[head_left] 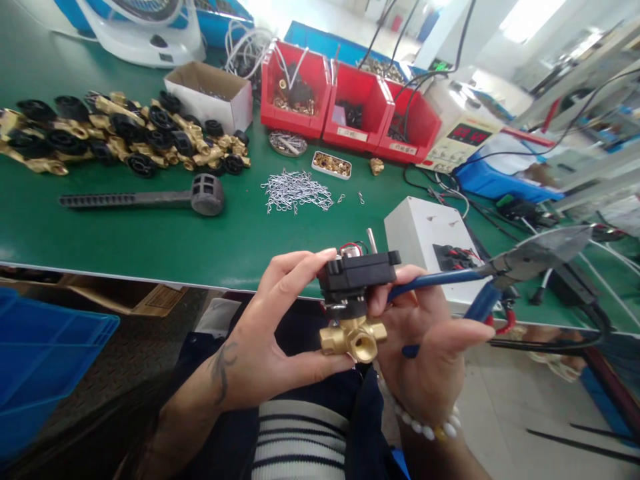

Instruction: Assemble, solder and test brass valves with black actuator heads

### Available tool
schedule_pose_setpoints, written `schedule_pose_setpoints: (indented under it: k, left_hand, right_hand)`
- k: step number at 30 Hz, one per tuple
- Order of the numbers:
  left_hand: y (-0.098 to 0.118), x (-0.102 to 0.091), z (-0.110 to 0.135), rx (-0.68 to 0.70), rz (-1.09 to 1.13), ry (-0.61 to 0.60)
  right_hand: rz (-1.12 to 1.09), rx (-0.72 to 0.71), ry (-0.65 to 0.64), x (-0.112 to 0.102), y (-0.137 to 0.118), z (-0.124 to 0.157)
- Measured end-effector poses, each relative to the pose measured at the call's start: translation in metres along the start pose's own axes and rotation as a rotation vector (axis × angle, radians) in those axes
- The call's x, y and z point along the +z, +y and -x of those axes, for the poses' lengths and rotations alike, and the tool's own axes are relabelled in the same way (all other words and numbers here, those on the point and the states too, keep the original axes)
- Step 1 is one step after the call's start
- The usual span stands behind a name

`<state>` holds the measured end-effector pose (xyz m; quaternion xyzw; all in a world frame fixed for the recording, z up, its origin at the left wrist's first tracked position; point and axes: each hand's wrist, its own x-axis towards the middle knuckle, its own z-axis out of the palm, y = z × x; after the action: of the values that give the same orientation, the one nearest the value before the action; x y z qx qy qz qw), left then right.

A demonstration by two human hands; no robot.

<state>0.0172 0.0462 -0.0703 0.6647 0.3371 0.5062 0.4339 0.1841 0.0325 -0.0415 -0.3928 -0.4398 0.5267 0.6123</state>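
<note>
My left hand (280,333) grips a brass valve (361,339) topped by a black actuator housing (357,273), thumb beneath the brass and fingers at the housing. A bit of red wire and a metal pin stick up behind the housing. In my right hand (425,333) lies a pair of blue-handled diagonal pliers (520,260), jaws pointing away to the right and handles spread apart. The fingertips of this hand also touch the side of the valve. A pile of silver cotter clips (297,191) rests on the green table beyond my hands.
Brass valves with black caps (130,133) are heaped at the left, near a black mallet (205,195). Red bins (295,120) line the back beside a power supply (460,130). A grey-white box (425,233) stands close on the right; cables run behind it.
</note>
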Motion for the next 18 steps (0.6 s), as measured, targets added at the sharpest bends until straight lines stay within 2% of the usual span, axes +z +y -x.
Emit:
schedule_pose_setpoints:
  k: [18]
  left_hand:
    - [-0.0030, -0.0035, 0.0005, -0.059, 0.052, -0.005]
  right_hand:
    - [-0.045, 0.032, -0.043, 0.0015, 0.0041, 0.0027]
